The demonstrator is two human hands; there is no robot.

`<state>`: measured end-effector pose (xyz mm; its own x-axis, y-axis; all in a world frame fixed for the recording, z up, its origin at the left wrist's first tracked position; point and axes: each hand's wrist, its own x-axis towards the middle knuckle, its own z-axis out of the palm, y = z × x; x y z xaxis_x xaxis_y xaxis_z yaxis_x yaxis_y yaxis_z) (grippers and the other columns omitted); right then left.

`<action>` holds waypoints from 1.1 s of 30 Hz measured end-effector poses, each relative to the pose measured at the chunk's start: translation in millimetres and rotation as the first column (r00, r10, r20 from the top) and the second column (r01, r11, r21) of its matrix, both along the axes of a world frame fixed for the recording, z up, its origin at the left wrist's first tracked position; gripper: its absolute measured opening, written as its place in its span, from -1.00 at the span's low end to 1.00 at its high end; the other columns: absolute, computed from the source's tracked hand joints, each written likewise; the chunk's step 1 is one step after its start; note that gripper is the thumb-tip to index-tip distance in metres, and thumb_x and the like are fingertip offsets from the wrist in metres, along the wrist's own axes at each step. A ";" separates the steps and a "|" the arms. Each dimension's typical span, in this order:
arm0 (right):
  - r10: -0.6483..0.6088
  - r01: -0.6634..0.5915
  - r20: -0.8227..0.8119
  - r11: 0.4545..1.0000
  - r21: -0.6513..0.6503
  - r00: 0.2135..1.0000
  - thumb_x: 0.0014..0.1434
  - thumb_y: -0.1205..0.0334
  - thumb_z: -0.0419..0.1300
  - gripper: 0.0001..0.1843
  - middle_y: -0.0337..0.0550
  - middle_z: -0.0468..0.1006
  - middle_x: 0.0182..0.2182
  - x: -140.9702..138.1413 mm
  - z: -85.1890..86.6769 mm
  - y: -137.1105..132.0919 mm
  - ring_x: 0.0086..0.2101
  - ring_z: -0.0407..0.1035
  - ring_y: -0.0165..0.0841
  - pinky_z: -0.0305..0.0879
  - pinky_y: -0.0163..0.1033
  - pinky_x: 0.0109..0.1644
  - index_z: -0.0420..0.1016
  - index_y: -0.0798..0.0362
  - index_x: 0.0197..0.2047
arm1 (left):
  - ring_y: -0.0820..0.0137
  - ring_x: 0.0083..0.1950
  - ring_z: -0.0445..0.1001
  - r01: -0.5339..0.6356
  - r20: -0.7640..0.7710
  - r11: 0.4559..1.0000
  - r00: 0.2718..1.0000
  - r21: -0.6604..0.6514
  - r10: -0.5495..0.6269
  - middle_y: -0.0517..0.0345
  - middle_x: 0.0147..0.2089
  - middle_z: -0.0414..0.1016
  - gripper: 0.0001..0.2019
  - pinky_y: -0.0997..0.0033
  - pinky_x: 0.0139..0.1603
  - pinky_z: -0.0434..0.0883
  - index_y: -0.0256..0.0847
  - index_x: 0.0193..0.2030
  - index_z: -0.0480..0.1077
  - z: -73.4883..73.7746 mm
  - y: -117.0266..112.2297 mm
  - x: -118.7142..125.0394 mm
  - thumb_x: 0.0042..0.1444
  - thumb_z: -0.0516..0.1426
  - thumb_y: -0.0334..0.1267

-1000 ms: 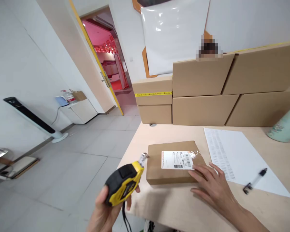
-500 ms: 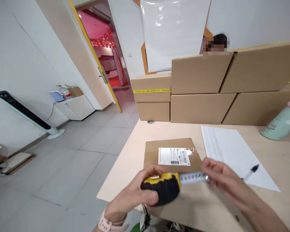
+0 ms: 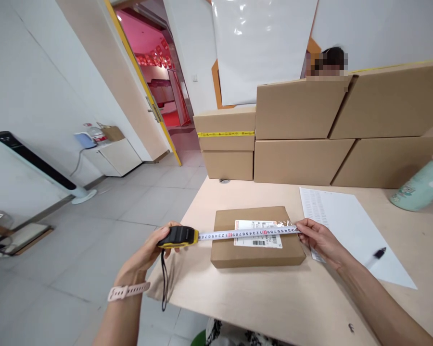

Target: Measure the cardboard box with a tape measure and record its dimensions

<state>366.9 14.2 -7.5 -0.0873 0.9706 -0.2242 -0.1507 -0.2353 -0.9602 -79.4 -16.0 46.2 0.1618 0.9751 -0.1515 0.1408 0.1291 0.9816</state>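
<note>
Tape blade [image 3: 245, 234] spans carton [image 3: 256, 255] along its long axis; right hand [image 3: 321, 239], nearer, pinches blade's end; left hand [image 3: 147, 250] wraps fingers round case [image 3: 178, 236].

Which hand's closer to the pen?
Right. The right hand pinches the tape's end, to the left of the pen in the picture. The left hand is farther away, holding the tape measure past the box's left side.
</note>
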 end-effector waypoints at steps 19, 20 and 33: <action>-0.158 0.159 0.033 0.987 -0.015 0.987 -0.18 -0.01 0.45 -0.62 -0.21 0.56 -0.36 -9.9 -12.6 3.1 -0.36 0.39 -0.38 0.33 -0.35 -0.32 0.52 0.03 -0.35 | 0.34 -0.45 0.46 0.051 0.003 0.998 0.999 -0.023 -0.051 0.01 -0.40 0.52 -0.47 0.53 -0.59 0.24 -0.32 -0.11 0.36 -10.7 11.0 -12.2 0.10 0.04 0.18; -0.162 0.163 0.038 0.986 -0.024 0.986 -0.19 -0.01 0.45 -0.61 -0.21 0.56 -0.37 -9.6 -13.4 3.3 -0.36 0.39 -0.39 0.33 -0.36 -0.33 0.52 0.03 -0.36 | 0.34 -0.44 0.46 0.052 0.003 0.998 0.999 -0.020 -0.052 0.01 -0.39 0.52 -0.48 0.53 -0.59 0.25 -0.32 -0.11 0.36 -10.0 11.0 -12.1 0.10 0.05 0.17; -0.175 0.177 0.042 0.982 -0.062 0.984 -0.22 0.01 0.46 -0.63 -0.21 0.56 -0.37 -10.4 -10.3 2.8 -0.39 0.39 -0.40 0.35 -0.42 -0.41 0.53 0.02 -0.38 | 0.31 -0.44 0.50 0.077 0.012 0.996 0.997 -0.034 -0.076 0.00 -0.41 0.54 -0.45 0.51 -0.58 0.32 -0.33 -0.09 0.34 -9.7 9.1 -12.1 0.09 0.05 0.19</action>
